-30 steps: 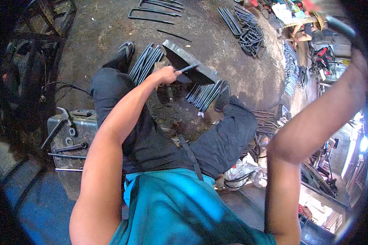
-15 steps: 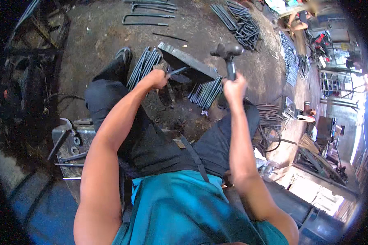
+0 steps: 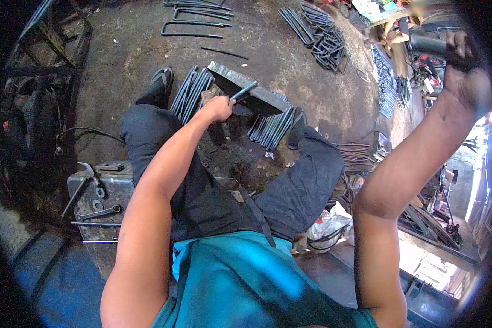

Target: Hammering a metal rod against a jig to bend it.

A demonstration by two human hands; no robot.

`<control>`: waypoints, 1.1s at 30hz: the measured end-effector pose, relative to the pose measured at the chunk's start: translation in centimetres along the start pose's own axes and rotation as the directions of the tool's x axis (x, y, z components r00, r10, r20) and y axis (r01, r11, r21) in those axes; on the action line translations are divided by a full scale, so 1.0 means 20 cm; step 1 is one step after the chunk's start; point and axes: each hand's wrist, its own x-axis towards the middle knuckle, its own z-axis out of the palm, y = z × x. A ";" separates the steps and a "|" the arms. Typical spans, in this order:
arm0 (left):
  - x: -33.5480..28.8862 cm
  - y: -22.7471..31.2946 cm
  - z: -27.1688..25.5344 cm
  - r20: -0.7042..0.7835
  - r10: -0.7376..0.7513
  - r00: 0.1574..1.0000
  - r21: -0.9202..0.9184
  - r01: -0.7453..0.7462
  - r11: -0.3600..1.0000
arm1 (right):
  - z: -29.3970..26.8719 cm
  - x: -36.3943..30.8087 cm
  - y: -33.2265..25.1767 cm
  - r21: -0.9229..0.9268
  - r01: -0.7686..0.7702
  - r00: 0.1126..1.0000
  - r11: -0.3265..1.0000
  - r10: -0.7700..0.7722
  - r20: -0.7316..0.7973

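My left hand (image 3: 217, 108) grips a short dark metal rod (image 3: 244, 91) and holds it down on a flat steel block (image 3: 246, 85) on the floor between my feet. My right hand (image 3: 463, 71) is raised high at the upper right, closed around the handle of a hammer (image 3: 427, 45) whose head is blurred near the frame's rim. Bundles of bent steel bars (image 3: 191, 90) lie left of the block, and another bundle of bars (image 3: 273, 128) lies on its right.
A metal box (image 3: 95, 199) with a claw hammer and wrenches on top stands at my left. More bent rods (image 3: 317, 33) lie on the dirt floor ahead. A dark metal frame (image 3: 38, 65) stands at far left. Scrap and wire clutter the right side.
My right hand, low over the block half a second ago with the hammer, has swung up high to the right. My left hand has kept the rod on the block.
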 end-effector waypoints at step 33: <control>0.01 0.02 -0.04 0.209 -0.143 0.967 -0.208 0.187 0.960 | 0.39 -0.15 0.34 -0.038 0.166 0.896 0.985 -0.167 -0.411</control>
